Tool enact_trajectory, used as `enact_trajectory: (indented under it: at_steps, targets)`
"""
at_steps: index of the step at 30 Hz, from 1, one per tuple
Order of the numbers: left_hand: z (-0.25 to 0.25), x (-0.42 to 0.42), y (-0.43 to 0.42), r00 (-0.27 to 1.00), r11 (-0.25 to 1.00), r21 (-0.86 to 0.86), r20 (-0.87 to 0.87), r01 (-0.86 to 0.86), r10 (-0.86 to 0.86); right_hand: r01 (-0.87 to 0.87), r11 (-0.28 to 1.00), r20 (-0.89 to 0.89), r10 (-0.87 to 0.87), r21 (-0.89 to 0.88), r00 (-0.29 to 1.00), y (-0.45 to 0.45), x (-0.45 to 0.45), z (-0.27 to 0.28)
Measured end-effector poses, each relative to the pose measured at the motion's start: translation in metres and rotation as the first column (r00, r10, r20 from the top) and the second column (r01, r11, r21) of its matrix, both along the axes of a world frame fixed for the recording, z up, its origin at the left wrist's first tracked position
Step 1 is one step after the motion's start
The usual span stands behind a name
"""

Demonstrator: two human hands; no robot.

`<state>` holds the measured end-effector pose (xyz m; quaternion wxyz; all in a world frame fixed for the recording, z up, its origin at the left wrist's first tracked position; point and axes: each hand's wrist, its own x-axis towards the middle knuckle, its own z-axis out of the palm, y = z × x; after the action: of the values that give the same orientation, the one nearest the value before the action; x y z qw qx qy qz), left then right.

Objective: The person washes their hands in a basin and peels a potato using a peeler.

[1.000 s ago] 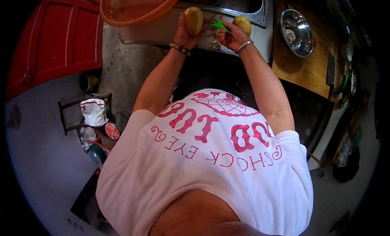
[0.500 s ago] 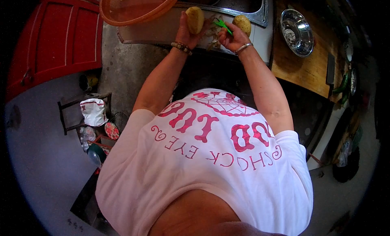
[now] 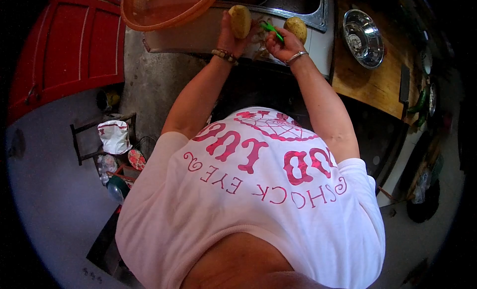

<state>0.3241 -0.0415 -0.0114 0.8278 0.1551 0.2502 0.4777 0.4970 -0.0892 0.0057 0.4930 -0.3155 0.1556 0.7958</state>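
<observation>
A partly peeled potato (image 3: pixel 240 21) is held upright in my left hand (image 3: pixel 229 40), with the thumb along its left side. My right hand (image 3: pixel 284 47) is closed round a green peeler (image 3: pixel 273 32), whose head points left toward that potato without touching it. Just beyond the right hand, a second potato (image 3: pixel 296 29) rests on the white counter (image 3: pixel 320 50). Thin peelings (image 3: pixel 260 46) lie on the counter between my hands.
An orange basin (image 3: pixel 130 21) stands at the upper left, beside the metal sink (image 3: pixel 316 21). To the right, a steel bowl (image 3: pixel 363 39) sits on a wooden board (image 3: pixel 348 85), with a dark knife (image 3: pixel 404 83) near its right edge. A red cabinet (image 3: pixel 64 45) is far left.
My left hand and its potato have shifted slightly right and up. The peeler in my right hand has tilted a little. The second potato stays where it was.
</observation>
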Motion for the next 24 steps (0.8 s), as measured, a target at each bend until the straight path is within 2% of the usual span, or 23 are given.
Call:
enact_trajectory:
  at_steps: [2, 3, 4, 5, 6, 7, 8, 9, 10, 12, 13, 15, 19, 24]
  targets:
    - [0.0, 0.0, -0.001, 0.999, 1.0, -0.014, -0.018, -0.026, 0.026, 0.144, 0.989, -0.03, -0.145, -0.037, 0.989, -0.001, 0.0, 0.006]
    - [-0.001, -0.002, -0.002, 1.0, 1.0, -0.018, 0.005, -0.005, 0.005, 0.144, 0.989, -0.03, -0.145, -0.036, 0.989, -0.001, 0.0, 0.007]
    - [-0.003, -0.003, -0.002, 0.999, 1.0, -0.023, 0.029, 0.016, -0.016, 0.097, 0.994, 0.204, -0.106, 0.052, 0.973, -0.002, 0.001, 0.007]
    - [-0.004, -0.005, 0.0, 0.999, 1.0, -0.019, 0.03, 0.015, -0.015, 0.03, 0.991, 0.43, -0.082, 0.128, 0.899, -0.001, 0.0, 0.011]
    - [-0.006, -0.007, 0.003, 0.998, 0.998, -0.012, -0.011, 0.056, -0.056, 0.029, 0.991, 0.43, -0.083, 0.132, 0.899, 0.001, 0.0, 0.015]
    - [-0.008, -0.008, 0.005, 0.994, 0.995, -0.008, -0.053, 0.097, -0.098, -0.16, 0.974, 0.725, -0.006, 0.159, 0.688, 0.003, 0.001, 0.018]
    - [-0.009, -0.008, 0.005, 0.994, 0.995, -0.008, -0.053, 0.097, -0.097, -0.341, 0.933, 0.926, 0.025, 0.114, 0.378, 0.003, 0.0, 0.026]
    - [-0.011, -0.008, 0.005, 0.988, 0.993, 0.013, -0.098, 0.118, -0.116, -0.396, 0.915, 0.987, -0.008, 0.073, 0.163, 0.004, -0.004, 0.038]
    - [-0.013, -0.008, 0.005, 0.981, 0.99, 0.034, -0.143, 0.14, -0.134, -0.396, 0.915, 0.987, -0.008, 0.073, 0.163, 0.007, -0.007, 0.039]
    - [-0.018, -0.009, 0.008, 0.977, 0.988, 0.038, -0.159, 0.15, -0.142, -0.49, 0.864, 0.95, -0.238, 0.112, -0.203, 0.015, -0.012, 0.04]
    - [-0.02, -0.009, 0.01, 0.973, 0.986, 0.041, -0.174, 0.161, -0.151, -0.488, 0.865, 0.949, -0.24, 0.114, -0.204, 0.017, -0.013, 0.041]
    - [-0.017, -0.007, 0.009, 0.96, 0.983, 0.035, -0.224, 0.182, -0.17, -0.549, 0.833, 0.874, -0.31, 0.061, -0.374, 0.018, -0.015, 0.043]
    - [-0.011, -0.007, 0.009, 0.913, 0.971, 0.05, -0.356, 0.232, -0.2, -0.571, 0.82, 0.824, -0.351, 0.041, -0.445, 0.021, -0.018, 0.054]
    - [0.006, -0.001, 0.007, 0.872, 0.982, 0.044, -0.469, 0.183, -0.142, -0.573, 0.819, 0.781, -0.344, -0.022, -0.521, 0.023, -0.023, 0.056]
